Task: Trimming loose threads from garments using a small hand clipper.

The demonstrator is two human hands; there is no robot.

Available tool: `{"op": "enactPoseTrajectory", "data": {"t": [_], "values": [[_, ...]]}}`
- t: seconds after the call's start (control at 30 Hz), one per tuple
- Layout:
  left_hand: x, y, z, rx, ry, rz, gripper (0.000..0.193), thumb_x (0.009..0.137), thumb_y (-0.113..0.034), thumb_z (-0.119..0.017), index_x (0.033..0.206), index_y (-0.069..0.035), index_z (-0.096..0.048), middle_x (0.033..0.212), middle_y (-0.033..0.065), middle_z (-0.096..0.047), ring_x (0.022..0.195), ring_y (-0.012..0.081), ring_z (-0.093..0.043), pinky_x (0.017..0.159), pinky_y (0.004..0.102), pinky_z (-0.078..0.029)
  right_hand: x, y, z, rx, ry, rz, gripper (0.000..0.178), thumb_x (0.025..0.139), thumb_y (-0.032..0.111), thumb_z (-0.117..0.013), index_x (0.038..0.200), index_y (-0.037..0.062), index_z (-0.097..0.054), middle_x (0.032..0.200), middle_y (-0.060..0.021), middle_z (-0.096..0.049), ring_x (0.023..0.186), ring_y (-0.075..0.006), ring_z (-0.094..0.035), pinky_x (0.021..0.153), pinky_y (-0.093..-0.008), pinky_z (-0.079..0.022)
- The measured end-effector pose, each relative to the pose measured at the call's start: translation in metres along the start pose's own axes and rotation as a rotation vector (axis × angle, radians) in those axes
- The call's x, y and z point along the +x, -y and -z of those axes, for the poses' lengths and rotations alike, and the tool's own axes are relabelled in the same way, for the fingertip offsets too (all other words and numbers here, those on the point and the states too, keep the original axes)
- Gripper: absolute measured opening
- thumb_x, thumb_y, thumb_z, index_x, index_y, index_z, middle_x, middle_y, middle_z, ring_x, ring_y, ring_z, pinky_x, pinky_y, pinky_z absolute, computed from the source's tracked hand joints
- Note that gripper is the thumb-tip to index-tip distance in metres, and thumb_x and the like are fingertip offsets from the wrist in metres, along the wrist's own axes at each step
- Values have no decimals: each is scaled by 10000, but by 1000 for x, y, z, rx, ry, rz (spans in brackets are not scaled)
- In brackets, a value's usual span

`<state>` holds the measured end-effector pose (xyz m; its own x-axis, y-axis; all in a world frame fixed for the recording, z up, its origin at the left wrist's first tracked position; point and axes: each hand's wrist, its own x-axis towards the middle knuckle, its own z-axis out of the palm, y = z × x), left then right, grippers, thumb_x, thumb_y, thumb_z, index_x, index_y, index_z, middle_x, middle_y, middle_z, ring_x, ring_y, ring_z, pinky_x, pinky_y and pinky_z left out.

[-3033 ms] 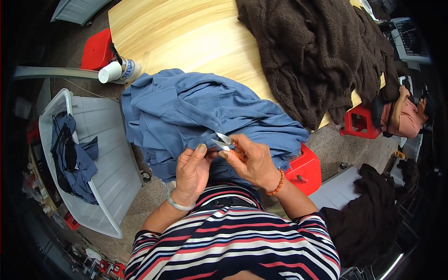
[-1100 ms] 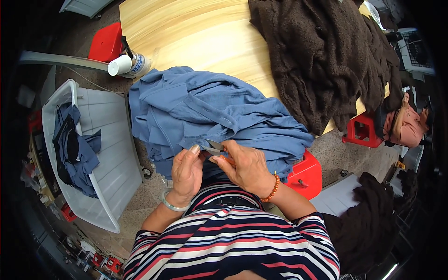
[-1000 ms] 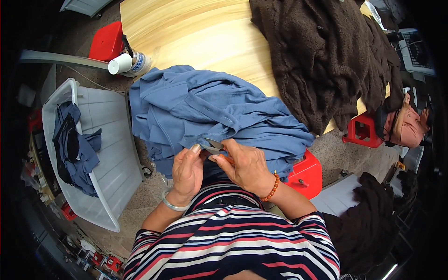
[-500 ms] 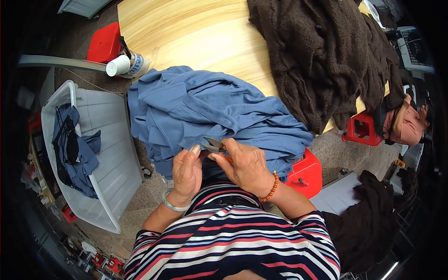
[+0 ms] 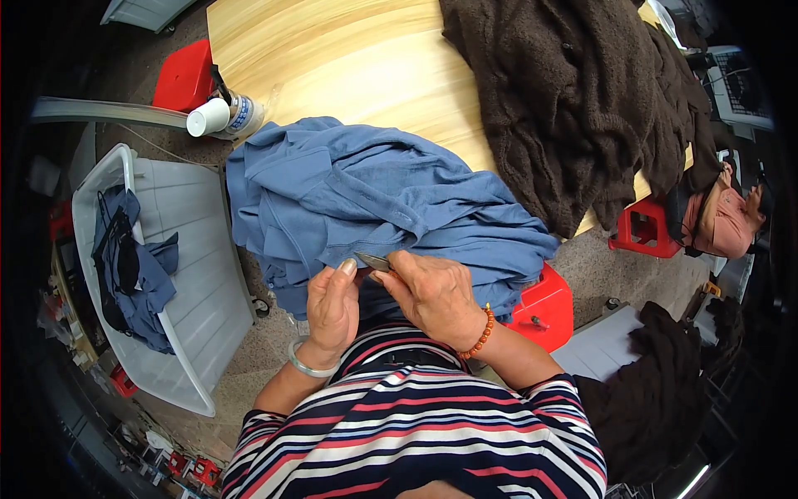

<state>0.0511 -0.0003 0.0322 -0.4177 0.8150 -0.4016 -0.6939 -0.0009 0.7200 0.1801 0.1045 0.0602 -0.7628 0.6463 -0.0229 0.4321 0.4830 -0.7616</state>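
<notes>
A blue garment lies bunched over the near edge of the table, its placket and seams showing. My left hand is closed at the garment's near edge, thumb and fingers pinched on the cloth. Close beside that thumb, my right hand grips a small pair of thread snips. Their metal blades point left and lie together over the blue cloth. The snips' handles are hidden in my right fingers.
Brown knitwear covers the right of the wooden table. A white bin with dark blue clothes stands left. Red stools surround the table. A white cup and jar sit at its left edge. Another person sits far right.
The snips' blades have gone from spread to together, and their orange handle has slipped from view. Both hands stay almost in the same place at the blue garment.
</notes>
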Motion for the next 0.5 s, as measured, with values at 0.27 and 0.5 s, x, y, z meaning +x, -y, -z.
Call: {"op": "enactPoseTrajectory", "data": {"t": [0.27, 0.5], "values": [[0, 8, 13, 13, 20, -32, 231, 1010, -151, -460, 991, -27, -655, 1069, 112, -669, 1023, 194, -602, 971, 407, -427, -2, -10, 0, 166, -143, -88, 275, 880, 236, -723, 980, 32, -569, 584, -86, -592, 469, -234, -605, 439, -320, -435], [0, 14, 17, 17, 46, -26, 213, 1010, -164, -512, 986, -21, -669, 1044, 82, -680, 1003, 164, -619, 923, 343, -462, 9, -19, -9, 249, -64, -57, 391, 810, 197, -775, 1112, 31, -590, 734, -134, -637, 609, -287, -649, 554, -330, -495]]}}
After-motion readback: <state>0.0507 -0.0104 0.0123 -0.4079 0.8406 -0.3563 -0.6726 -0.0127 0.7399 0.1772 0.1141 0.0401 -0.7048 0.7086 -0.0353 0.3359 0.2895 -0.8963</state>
